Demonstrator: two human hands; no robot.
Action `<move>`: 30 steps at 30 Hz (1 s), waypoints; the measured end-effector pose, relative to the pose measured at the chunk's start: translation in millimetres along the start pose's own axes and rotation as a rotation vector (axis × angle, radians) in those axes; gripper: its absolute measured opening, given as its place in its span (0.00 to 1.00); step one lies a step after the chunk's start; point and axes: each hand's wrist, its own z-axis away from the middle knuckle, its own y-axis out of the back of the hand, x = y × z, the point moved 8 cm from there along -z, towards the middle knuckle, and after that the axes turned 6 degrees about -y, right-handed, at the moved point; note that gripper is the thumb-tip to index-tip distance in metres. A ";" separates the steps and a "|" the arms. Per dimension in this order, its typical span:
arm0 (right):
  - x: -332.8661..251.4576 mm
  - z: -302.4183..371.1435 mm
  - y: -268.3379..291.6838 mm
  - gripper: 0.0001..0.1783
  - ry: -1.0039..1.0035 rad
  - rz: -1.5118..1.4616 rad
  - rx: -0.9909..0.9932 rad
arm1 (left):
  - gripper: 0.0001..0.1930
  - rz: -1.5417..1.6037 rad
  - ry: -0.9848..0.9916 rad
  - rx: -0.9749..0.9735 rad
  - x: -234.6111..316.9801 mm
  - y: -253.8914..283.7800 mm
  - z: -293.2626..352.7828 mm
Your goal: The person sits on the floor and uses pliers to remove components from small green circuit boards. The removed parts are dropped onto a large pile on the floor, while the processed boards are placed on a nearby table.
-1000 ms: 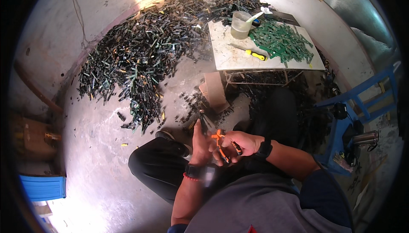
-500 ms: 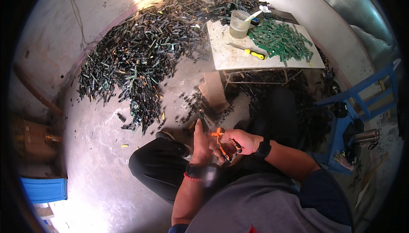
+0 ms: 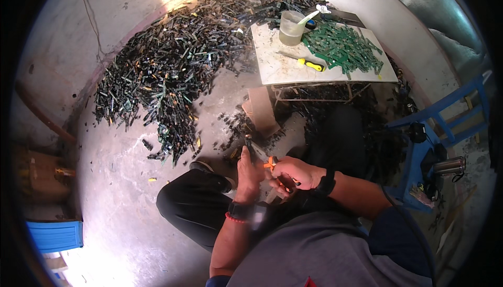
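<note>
In my right hand point(image 3: 297, 172) is a pair of pliers point(image 3: 271, 163) with orange and black handles. My fingers wrap round the handles, and the tool points up and left toward my left hand. A small dark strip-shaped piece point(image 3: 248, 141) sticks up from my left hand point(image 3: 248, 171), gripped between thumb and fingers. The jaws lie close to this piece; whether they touch it, I cannot tell. Both hands are close together above my lap, and part of the handles is hidden by my right fingers.
A large heap of dark strips point(image 3: 167, 72) covers the floor ahead. On a low white table point(image 3: 277, 72) are green circuit-board strips point(image 3: 346, 48), a yellow-black screwdriver point(image 3: 309, 64) and a plastic cup point(image 3: 291, 29). Cardboard point(image 3: 262, 111) lies before it. A blue chair point(image 3: 435, 124) stands at right.
My right hand has turned and shifted slightly right, and the pliers now point up toward the dark piece. Their handles show less than before. My left hand keeps nearly the same place.
</note>
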 end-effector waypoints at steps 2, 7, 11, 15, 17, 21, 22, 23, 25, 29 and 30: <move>-7.7 0.8 11.2 0.08 0.021 0.336 0.145 | 0.29 0.018 0.012 0.003 1.9 -1.4 2.4; -60.7 21.8 6.5 0.14 0.325 1.521 0.675 | 0.28 0.209 0.116 -0.021 -4.4 -5.4 5.3; -69.1 26.0 9.0 0.15 0.211 1.497 0.566 | 0.27 0.405 0.274 -0.057 -15.8 -10.8 9.0; -31.9 16.9 15.2 0.10 -0.052 0.713 0.144 | 0.27 0.437 0.279 -0.095 -9.8 -15.3 8.9; -25.8 17.2 10.2 0.11 -0.062 0.629 0.152 | 0.27 0.464 0.282 -0.093 -10.7 -14.2 8.6; -18.5 15.8 3.4 0.12 -0.080 0.508 0.076 | 0.26 0.449 0.270 -0.083 -9.8 -14.0 8.9; -16.4 15.5 3.1 0.13 -0.100 0.466 0.080 | 0.26 0.433 0.268 -0.078 -8.8 -13.8 9.5; -14.4 15.2 2.7 0.13 -0.119 0.424 0.084 | 0.26 0.404 0.263 -0.070 -8.1 -12.8 9.6; -12.0 14.7 0.3 0.14 -0.131 0.347 0.069 | 0.28 0.349 0.251 -0.053 -7.1 -11.0 9.3; -12.8 11.9 -9.7 0.14 -0.080 0.218 -0.003 | 0.30 0.140 0.138 -0.043 -6.5 -3.1 5.5; -12.0 10.4 -10.7 0.14 -0.079 0.184 -0.001 | 0.31 0.145 0.138 -0.021 -2.9 -4.7 7.0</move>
